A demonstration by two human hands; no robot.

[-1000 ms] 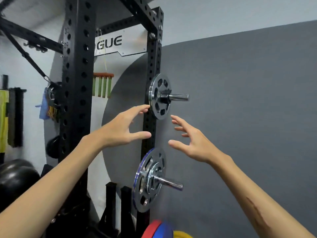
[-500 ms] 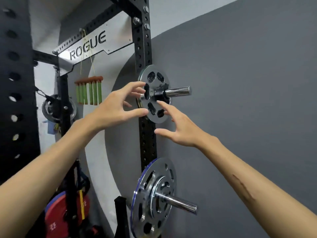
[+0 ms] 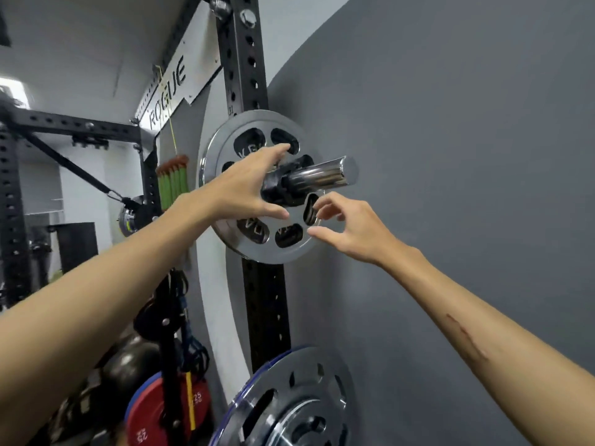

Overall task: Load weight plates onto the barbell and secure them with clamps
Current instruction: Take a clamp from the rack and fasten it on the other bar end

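Both hands have closed in since a second ago, left hand (image 3: 248, 188) and right hand (image 3: 347, 226) spread open, touching the chrome holed weight plate (image 3: 225, 149) on its rack peg (image 3: 322, 175), grip imminent, not clamped.

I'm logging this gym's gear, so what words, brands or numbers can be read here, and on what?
"ROGUE": cut into the white metal nameplate on the black rack.
"31": small figure on the black perforated rack upright.
"25": on the red rubber bumper plate; smaller print beneath is blurred.
"KG": partly legible on the round chrome weight plate; its other markings are too blurred or hidden by the hands.
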